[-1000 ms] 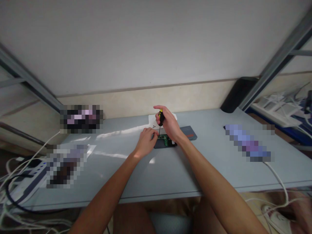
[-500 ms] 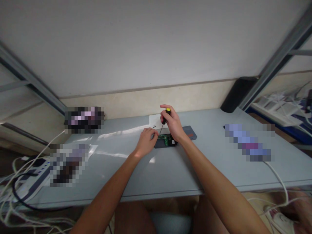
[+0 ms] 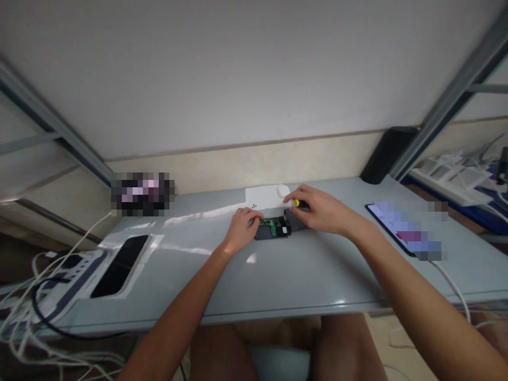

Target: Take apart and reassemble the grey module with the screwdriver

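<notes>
Work with the screwdriver (image 3: pixel 297 202) on the opened device appears to be in hand, with the blade away from the board at this moment. The green circuit board (image 3: pixel 273 226) is set in its dark tray (image 3: pixel 263 234) on the table (image 3: pixel 222 286), in front of the paper (image 3: pixel 264 197). The left end of the board is reached by the left hand (image 3: pixel 241 229), its fingers close together; whether the edge is pinched cannot be told.

The screwdriver is held in the right hand (image 3: pixel 326 210), its fingers closed round the dark handle and the yellow end pointed toward the left. The blade is hidden by the hand, so its exact direction is uncertain. The grey panel (image 3: pixel 298 222) is lying just beside the tray, partly under the right hand.

Small dark pieces (image 3: pixel 254 206) are gathered on the paper. For further work on the board, the blade would need to be turned down and seated squarely, with the tray kept steady by the left hand and light pressure used, so that a slip across the circuitry is avoided.
</notes>
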Available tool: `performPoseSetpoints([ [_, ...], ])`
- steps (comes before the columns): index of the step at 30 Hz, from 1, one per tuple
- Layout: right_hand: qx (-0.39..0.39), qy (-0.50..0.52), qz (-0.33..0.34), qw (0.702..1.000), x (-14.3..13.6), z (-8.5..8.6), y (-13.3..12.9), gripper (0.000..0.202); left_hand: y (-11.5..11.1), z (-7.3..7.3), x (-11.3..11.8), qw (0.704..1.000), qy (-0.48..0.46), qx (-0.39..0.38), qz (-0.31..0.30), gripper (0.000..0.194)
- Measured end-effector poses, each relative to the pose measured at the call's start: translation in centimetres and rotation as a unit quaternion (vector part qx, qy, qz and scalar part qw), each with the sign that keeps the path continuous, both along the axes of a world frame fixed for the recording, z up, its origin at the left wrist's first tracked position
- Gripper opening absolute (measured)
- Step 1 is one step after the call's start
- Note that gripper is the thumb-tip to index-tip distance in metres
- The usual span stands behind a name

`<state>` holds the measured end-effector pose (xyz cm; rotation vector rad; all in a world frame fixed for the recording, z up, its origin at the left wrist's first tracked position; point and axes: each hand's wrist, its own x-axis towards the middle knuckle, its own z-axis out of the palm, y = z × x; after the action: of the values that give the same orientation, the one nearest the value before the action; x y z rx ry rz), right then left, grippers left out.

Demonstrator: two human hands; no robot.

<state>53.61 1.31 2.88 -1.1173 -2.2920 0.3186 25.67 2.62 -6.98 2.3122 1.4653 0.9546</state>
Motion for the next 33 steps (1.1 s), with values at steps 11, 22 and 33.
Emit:
performPoseSetpoints([
  [11,-0.140,-0.134,0.000,0.981,5.8,-3.2,2.1,0.051,-1.8,3.1,-2.2,0.981,0.033,-0.157,-0.113,0.084],
  [22,-0.216,-0.065,0.038,0.973,1.6,-1.9,1.7,0.050,-1.7,2.5,-1.8,0.982,-0.005,-0.152,-0.114,0.082],
  [33,-0.135,-0.081,0.057,0.986,-0.5,-4.5,0.4,0.048,-1.4,1.6,-1.5,0.985,-0.029,-0.139,-0.101,0.101],
])
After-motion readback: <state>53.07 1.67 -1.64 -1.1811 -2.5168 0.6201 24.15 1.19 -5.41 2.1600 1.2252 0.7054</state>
